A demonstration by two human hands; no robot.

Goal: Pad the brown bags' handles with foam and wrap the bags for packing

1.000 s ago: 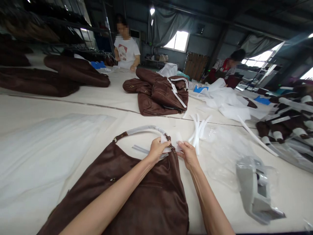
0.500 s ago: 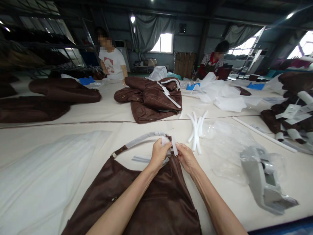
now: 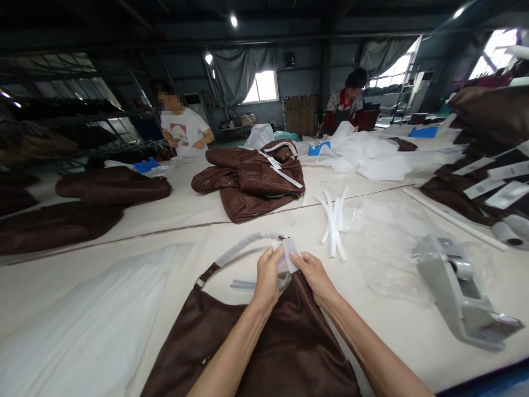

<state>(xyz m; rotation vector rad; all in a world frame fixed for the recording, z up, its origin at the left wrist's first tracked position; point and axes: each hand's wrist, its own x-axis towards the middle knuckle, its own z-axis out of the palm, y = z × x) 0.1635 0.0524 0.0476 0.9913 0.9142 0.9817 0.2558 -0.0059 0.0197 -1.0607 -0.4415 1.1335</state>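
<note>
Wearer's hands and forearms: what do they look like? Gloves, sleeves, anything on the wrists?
Left hand and right hand are both ungloved. Left forearm and right forearm taper toward the wrists, with no sleeve, watch or bracelet visible. Some fingers are hidden, so rings can't be ruled out.

"What's on the near side of the table (image 3: 421, 347)?"
"A bag (image 3: 289, 353) in the middle, sheets (image 3: 95, 314) to its left, a tape dispenser (image 3: 442, 286) to its right."
"And beyond the bag?"
"Sticks (image 3: 332, 231), slightly right; farther off, left of those, a heap of bags (image 3: 260, 182)."
</note>
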